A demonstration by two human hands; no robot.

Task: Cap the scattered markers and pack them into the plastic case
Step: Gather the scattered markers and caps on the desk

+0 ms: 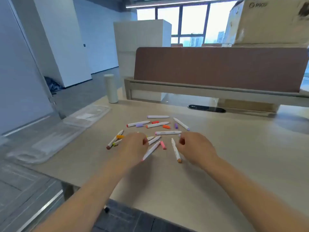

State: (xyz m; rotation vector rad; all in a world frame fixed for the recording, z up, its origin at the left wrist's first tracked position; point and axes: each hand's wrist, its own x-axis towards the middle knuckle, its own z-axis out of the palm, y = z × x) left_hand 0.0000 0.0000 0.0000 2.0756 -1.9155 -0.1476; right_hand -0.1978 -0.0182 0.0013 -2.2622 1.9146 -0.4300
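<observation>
Several white markers with coloured ends lie scattered mid-table, such as a pink-ended one (167,132) and a brown-ended one (175,150). Loose caps lie among them: red (155,122), orange (166,126), lilac (139,125), pink (163,145). My left hand (134,146) hovers over the left of the pile with fingers loosely curled, hiding some markers. My right hand (194,147) is beside the brown-ended marker, fingers curled; a small lilac bit shows at its fingertips, unclear whether it is held. The clear plastic case (50,141) lies open at the table's left edge.
A white cylinder (110,88) stands at the back left. A brown desk divider (217,69) runs along the back, with a black cable port (206,108) in front of it. A cardboard box (270,20) sits behind. The table edge drops off at left.
</observation>
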